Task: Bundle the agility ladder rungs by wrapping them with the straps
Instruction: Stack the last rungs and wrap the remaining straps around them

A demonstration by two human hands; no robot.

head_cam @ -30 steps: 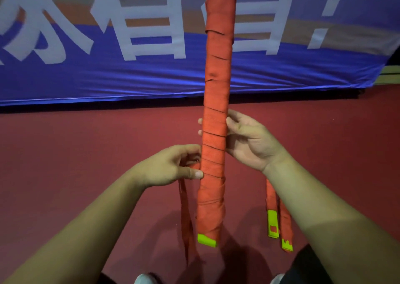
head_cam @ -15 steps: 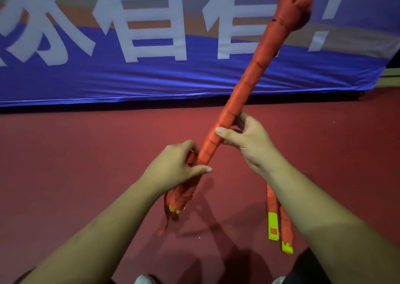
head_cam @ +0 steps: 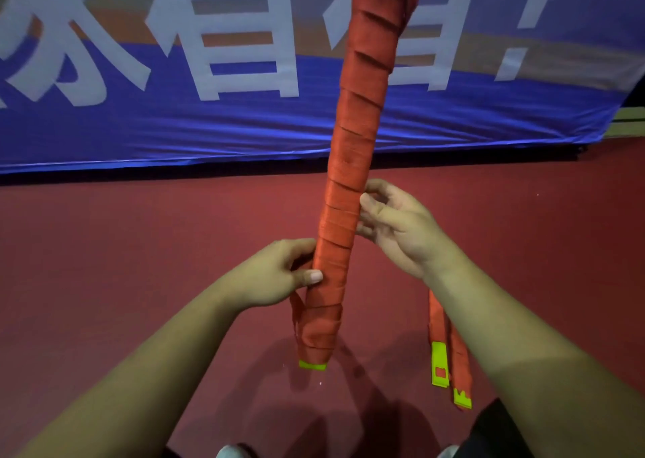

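Head view, only one I get. Blue banner [head_cam: 174, 126] across the back carries big white Chinese characters. I can read 有, the one left of it is cut by the frame edge, the next is half hidden behind the bundle, and an exclamation mark sits at the right. No brand or label readable on the gear.

The bundle [head_cam: 352, 164] is a long roll wound in orange strap, held in front of me over the red floor [head_cam: 104, 248]. Its long axis is near upright, with the top leaning a little right and running off the upper frame edge. A green rung tip [head_cam: 313, 365] shows at the bottom end, pointing down. Can't tell if it touches the floor.

Left hand [head_cam: 275, 276] grips the lower part, thumb pressed on the front and fingers curled round behind. A loose strap tail [head_cam: 296, 312] hangs just under it, beside the roll. Right hand [head_cam: 398, 227] is higher, thumb and curled fingers clamped on the roll's right edge.

Loose straps [head_cam: 438, 321] with green ends hang low at right, partly behind my right forearm.
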